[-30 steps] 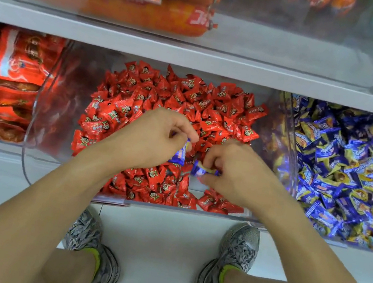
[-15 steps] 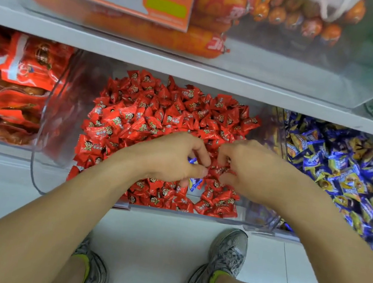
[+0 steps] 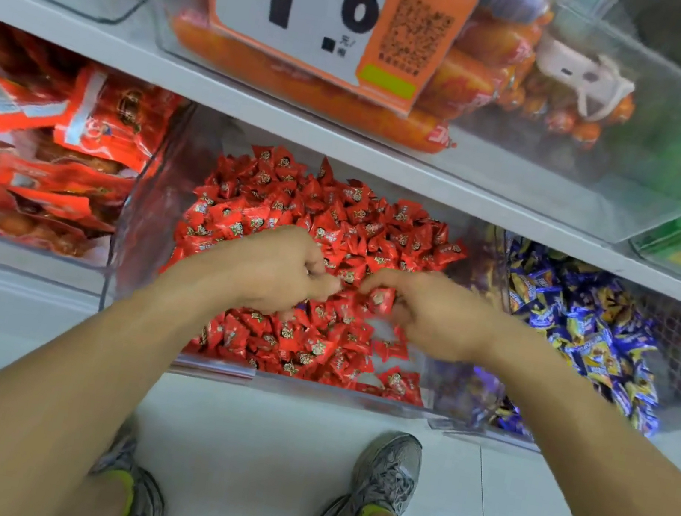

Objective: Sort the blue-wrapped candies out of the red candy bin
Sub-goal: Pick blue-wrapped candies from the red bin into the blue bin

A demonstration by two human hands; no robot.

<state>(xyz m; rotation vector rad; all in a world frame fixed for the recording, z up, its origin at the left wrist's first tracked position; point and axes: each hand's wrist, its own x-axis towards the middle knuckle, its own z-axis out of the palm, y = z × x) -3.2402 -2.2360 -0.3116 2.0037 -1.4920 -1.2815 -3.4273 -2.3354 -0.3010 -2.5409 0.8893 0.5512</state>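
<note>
Both hands dig in the clear red candy bin (image 3: 140, 233): left hand (image 3: 278, 270) curled, grip unclear; right hand (image 3: 433, 314) pinches a glossy red candy (image 3: 381, 298).

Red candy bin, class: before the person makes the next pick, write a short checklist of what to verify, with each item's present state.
1. Both hands over the red candy bin: ok. The left hand and the right hand sit above the red candies.
2. Blue-wrapped candy visible among the red ones: cannot tell; only a small bluish hint shows under the left hand.
3. Left hand holding something: cannot tell; its fingers are curled downward and hide what lies under them.
4. Right hand free: cannot tell; it is blurred, fingertips near a red candy.
5. Blue candy bin within view to the right: ok.
</note>
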